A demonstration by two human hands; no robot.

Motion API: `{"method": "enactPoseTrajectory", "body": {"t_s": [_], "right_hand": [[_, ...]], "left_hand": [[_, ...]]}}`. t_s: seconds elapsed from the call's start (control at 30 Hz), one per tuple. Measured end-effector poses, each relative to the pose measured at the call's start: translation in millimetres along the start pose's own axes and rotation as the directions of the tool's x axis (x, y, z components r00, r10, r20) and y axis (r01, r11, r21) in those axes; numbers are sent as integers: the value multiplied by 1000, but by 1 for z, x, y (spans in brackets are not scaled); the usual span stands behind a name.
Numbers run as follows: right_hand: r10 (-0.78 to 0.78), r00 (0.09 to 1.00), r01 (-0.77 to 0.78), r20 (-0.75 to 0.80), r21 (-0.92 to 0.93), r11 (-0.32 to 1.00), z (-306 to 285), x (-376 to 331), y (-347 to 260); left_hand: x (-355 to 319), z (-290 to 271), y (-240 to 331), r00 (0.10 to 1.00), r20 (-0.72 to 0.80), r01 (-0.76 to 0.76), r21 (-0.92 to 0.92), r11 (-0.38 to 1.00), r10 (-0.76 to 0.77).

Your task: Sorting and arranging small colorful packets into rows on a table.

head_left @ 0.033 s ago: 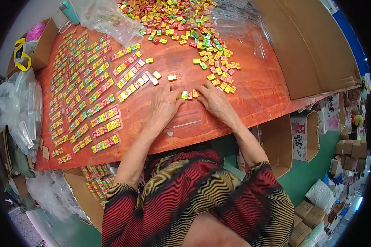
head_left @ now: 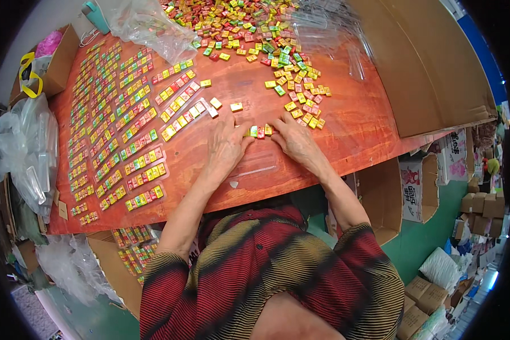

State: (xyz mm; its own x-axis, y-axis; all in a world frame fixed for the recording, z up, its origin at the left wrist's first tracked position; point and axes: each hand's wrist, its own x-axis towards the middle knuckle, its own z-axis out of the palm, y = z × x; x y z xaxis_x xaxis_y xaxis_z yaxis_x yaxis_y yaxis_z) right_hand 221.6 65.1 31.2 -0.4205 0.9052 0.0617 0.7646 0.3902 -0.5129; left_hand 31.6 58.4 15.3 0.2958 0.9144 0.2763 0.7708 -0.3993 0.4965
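Note:
Between my hands is a short row of small yellow, red and green boxes [head_left: 260, 131], pressed together end to end on the red wooden table. My left hand [head_left: 228, 141] holds the row's left end, fingers bent. At its right end the fingers of my right hand [head_left: 293, 137] close on the row. Nearer to me lies an unfilled clear plastic tray [head_left: 256, 165]. Beyond my left hand sit a few loose boxes, one of them a yellow box [head_left: 236, 106]. Left of them, clear trays hold rows of these boxes [head_left: 181, 121].
Many filled trays [head_left: 144, 197] cover the table's left side. A heap of loose boxes [head_left: 238, 25] spreads at the far side, trailing toward my right hand. Clear trays [head_left: 317, 37] pile up behind it. A large cardboard box [head_left: 430, 68] stands at right, a plastic bag [head_left: 153, 28] far left.

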Motion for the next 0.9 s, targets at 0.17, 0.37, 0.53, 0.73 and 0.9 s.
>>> {"method": "enactPoseTrajectory", "body": {"t_s": [0.17,0.37,0.53,0.73,0.9], "right_hand": [[-59,995,56,-79,-35,998,3,0,-7],[33,999,-34,-14,-128,991,10,2,-11],[29,999,-29,16,29,999,-9,-7,-3],[-11,999,17,-53,99,995,-6,-17,17],[53,999,-52,-10,71,996,-9,-16,12]], "left_hand": [[0,-2,1,999,-14,-34,38,999,34],[-1,3,-1,999,-23,-35,119,992,38],[-5,-19,-6,991,100,100,-93,991,-90],[-9,-28,-21,983,161,118,-168,979,-91],[-8,-23,-21,990,126,84,-122,989,-69]]}}
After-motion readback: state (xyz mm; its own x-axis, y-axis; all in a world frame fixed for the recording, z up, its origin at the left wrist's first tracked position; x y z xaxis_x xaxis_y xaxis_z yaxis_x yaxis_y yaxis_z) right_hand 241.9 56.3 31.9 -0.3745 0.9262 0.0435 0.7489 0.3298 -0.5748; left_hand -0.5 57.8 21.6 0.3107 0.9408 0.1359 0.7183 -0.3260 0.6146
